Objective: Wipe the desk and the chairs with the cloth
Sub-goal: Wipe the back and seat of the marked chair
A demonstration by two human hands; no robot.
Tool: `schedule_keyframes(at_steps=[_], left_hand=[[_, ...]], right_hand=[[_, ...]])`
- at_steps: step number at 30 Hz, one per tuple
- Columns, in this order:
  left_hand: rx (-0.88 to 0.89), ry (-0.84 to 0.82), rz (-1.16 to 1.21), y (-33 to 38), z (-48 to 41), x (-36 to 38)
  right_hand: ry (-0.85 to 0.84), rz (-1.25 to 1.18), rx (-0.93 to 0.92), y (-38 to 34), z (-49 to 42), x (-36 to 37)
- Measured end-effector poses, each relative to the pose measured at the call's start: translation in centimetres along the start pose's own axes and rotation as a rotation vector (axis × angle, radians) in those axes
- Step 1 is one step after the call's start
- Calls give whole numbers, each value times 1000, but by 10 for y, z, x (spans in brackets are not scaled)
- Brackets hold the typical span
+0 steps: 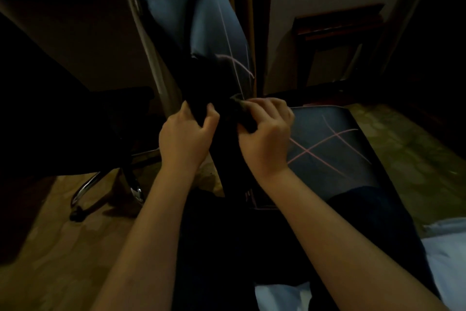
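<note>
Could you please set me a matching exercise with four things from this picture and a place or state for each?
Things:
1. left hand
2. right hand
3. chair seat
4. chrome chair base

Places or states:
A. stands on the floor at the left
B. holds the dark cloth
C. bears crossing pink lines
D. grips the dark chair edge

Pairs: 1-D, 2-B, 3-C, 4-A
</note>
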State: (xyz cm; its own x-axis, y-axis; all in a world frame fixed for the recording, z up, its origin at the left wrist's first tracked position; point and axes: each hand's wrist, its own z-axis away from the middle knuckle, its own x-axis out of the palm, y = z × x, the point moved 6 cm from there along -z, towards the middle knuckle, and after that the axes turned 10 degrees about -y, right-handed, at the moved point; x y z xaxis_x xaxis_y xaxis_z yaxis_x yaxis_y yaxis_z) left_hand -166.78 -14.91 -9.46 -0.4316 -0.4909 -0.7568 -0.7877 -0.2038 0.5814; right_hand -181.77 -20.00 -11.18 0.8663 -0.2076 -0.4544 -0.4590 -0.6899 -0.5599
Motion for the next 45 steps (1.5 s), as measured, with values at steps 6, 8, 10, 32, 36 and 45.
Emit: schedule_keyframes(at_steps=[6, 8, 10, 32, 36, 45], left_hand=[[36, -5, 39, -3, -2, -2], [53, -6, 59, -2, -1, -2], [55, 8, 78, -2, 2, 0], [-137, -183, 163, -52, 51, 88], [-222, -248, 254, -67, 80, 106], [-168, -485, 48, -77, 111, 146]], right_hand=[[-109, 186, 72, 56, 55, 24], [-196, 248, 146, 74, 75, 29], [-264, 278, 189, 84, 86, 29], [-610, 132, 496, 135, 148, 63], [-761, 259, 568, 143, 151, 52], [-653, 87, 582, 125, 157, 19]])
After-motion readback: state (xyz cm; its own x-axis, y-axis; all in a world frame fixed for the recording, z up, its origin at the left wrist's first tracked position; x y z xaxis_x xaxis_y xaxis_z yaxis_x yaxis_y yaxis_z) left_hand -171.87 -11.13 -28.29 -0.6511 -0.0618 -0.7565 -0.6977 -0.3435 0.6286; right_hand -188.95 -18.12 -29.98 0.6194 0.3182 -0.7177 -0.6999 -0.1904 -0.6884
